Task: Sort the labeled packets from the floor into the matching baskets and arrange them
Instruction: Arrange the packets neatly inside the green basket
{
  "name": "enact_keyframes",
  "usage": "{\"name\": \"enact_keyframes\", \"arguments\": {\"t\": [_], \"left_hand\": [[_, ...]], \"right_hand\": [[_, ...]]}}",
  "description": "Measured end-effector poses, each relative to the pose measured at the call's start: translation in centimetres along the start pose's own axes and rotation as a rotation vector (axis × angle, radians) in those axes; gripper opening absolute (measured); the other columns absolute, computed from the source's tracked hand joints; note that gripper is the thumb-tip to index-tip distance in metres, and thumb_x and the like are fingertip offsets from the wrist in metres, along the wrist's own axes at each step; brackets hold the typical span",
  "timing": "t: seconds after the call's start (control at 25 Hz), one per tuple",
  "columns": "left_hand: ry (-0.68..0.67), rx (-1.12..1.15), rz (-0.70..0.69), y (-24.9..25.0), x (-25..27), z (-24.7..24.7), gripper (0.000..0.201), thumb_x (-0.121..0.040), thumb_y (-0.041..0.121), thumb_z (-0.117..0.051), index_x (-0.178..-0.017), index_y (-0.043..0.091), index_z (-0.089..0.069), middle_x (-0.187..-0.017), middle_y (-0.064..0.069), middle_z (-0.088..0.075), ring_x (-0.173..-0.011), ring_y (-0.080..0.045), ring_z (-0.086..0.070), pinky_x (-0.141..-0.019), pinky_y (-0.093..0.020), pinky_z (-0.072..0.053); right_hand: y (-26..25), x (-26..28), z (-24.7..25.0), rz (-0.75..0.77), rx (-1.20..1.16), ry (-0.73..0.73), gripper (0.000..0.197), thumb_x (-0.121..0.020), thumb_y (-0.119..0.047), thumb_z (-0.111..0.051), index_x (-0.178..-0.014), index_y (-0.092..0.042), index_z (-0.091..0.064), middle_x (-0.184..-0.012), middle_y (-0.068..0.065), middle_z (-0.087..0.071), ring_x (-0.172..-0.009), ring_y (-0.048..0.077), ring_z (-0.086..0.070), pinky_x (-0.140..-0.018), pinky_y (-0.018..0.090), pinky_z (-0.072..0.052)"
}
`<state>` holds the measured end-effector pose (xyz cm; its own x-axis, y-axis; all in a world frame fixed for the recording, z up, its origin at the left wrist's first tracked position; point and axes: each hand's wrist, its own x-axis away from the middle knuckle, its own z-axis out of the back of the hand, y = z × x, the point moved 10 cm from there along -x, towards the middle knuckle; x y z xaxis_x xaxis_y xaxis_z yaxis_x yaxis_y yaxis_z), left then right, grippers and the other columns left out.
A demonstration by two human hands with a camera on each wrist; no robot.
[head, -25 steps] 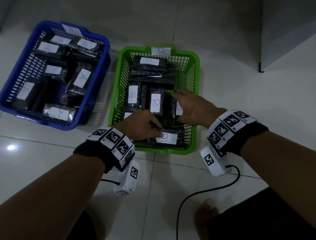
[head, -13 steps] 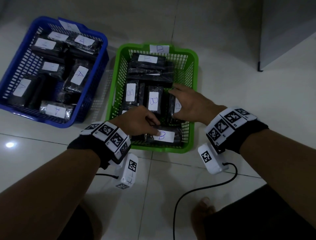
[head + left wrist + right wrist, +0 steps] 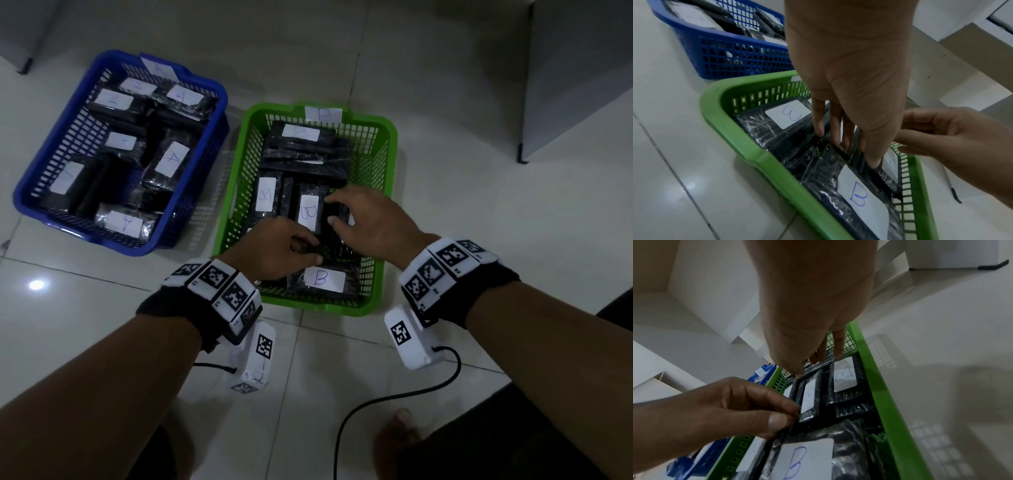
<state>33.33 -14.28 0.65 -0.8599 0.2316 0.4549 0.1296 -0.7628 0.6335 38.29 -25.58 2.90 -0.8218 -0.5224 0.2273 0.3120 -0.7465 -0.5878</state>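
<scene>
The green basket (image 3: 342, 310) holds several black packets with white B labels. One lies flat at its near end (image 3: 323, 279), others stand side by side behind it. My left hand (image 3: 313, 253) reaches in and pinches the near end of the middle B packet (image 3: 809, 395) between thumb and fingers (image 3: 777, 420). My right hand (image 3: 334, 212) curls over the far ends of the packets on the basket's right side (image 3: 844, 374), thumb against a dark packet edge. The two hands are almost touching.
The blue basket (image 3: 221, 102) to the left of the green one holds several black packets labeled A. Pale floor tiles surround both baskets. A black cable (image 3: 394, 397) trails near my foot, and a grey cabinet (image 3: 575, 85) stands at the right.
My left hand has moved from the flat front packet deeper into the basket. My right hand has shifted left toward it, off the rightmost packet's label.
</scene>
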Motion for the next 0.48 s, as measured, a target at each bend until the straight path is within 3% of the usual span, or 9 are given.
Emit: {"name": "enact_keyframes", "arguments": {"t": [0.12, 0.24, 0.32, 0.4, 0.48], "left_hand": [[0.193, -0.068, 0.002, 0.1, 1.2, 3.5, 0.031, -0.082, 0.034, -0.075, -0.11, 0.019, -0.073, -0.103, 0.002, -0.072, -0.093, -0.011, -0.065, -0.083, -0.021, -0.048], [0.31, -0.092, -0.008, -0.9, 1.7, 6.0, 0.029, -0.083, 0.034, -0.073, -0.107, 0.017, -0.073, -0.105, -0.002, -0.07, -0.093, -0.018, -0.066, -0.084, -0.033, -0.055], [0.488, -0.128, -0.011, -2.5, 2.5, 8.5, 0.027, -0.084, 0.029, -0.072, -0.107, 0.014, -0.071, -0.108, -0.007, -0.067, -0.095, -0.024, -0.064, -0.083, -0.037, -0.055], [0.639, -0.22, 0.083, -5.7, 4.1, 11.2, 0.03, -0.086, 0.021, -0.066, -0.113, 0.008, -0.067, -0.112, -0.017, -0.063, -0.101, -0.037, -0.059, -0.081, -0.044, -0.052], [0.664, -0.301, 0.251, -10.1, 5.5, 13.1, 0.036, -0.084, 0.016, -0.061, -0.118, 0.004, -0.061, -0.116, -0.024, -0.058, -0.105, -0.044, -0.055, -0.081, -0.053, -0.051]], "right_hand": [[-0.6, -0.6, 1.1, -0.009, -0.038, 0.035, 0.03, -0.092, -0.026, -0.059, -0.121, -0.019, -0.063, -0.12, 0.003, -0.062, -0.109, 0.022, -0.057, -0.09, 0.039, -0.05], [0.1, -0.2, 3.4, -0.105, -0.031, 0.157, 0.03, -0.092, -0.028, -0.058, -0.12, -0.021, -0.063, -0.122, 0.0, -0.061, -0.11, 0.02, -0.057, -0.09, 0.034, -0.049], [1.5, 1.0, 5.1, -0.203, 0.008, 0.283, 0.033, -0.092, -0.027, -0.057, -0.124, -0.02, -0.061, -0.125, 0.0, -0.059, -0.114, 0.02, -0.055, -0.09, 0.032, -0.047], [3.0, 3.0, 5.4, -0.347, 0.033, 0.364, 0.039, -0.092, -0.026, -0.056, -0.13, -0.017, -0.056, -0.131, 0.003, -0.054, -0.121, 0.024, -0.051, -0.093, 0.037, -0.046], [4.3, 4.5, 4.3, -0.472, 0.032, 0.371, 0.047, -0.093, -0.027, -0.054, -0.138, -0.015, -0.046, -0.136, 0.009, -0.049, -0.123, 0.03, -0.048, -0.092, 0.043, -0.047]]}}
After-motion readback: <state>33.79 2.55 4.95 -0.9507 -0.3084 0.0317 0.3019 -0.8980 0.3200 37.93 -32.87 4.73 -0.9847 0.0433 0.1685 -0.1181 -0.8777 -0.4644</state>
